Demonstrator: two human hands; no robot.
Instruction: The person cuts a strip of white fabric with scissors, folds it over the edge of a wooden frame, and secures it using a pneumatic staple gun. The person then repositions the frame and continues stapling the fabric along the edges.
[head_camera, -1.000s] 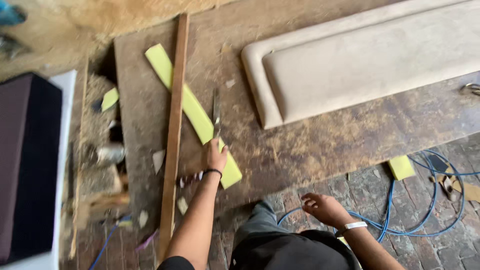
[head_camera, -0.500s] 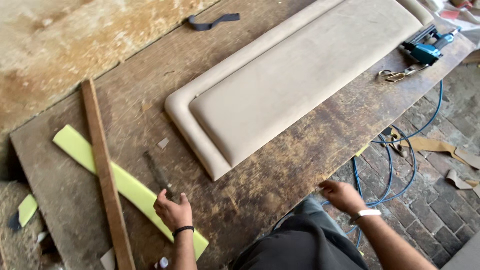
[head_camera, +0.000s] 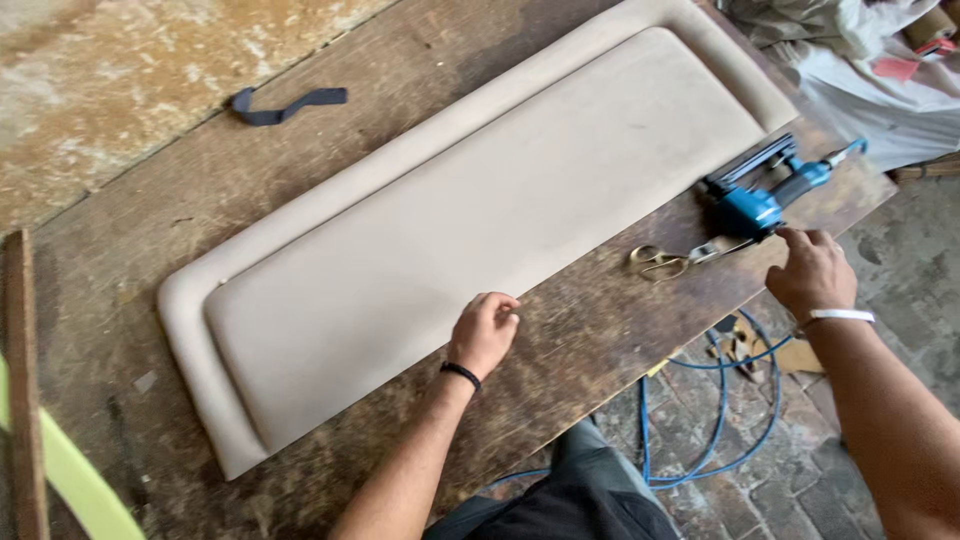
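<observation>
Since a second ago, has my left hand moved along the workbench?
Yes. The left hand left the yellow strip by the wooden slat and now rests against the near edge of the beige upholstered panel.

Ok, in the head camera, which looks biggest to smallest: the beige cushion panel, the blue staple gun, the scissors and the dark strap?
1. Beige cushion panel, far the biggest.
2. Blue staple gun.
3 and 4. Dark strap and scissors look about alike, and the strap lies farther from the camera, so I cannot rank them.
</observation>
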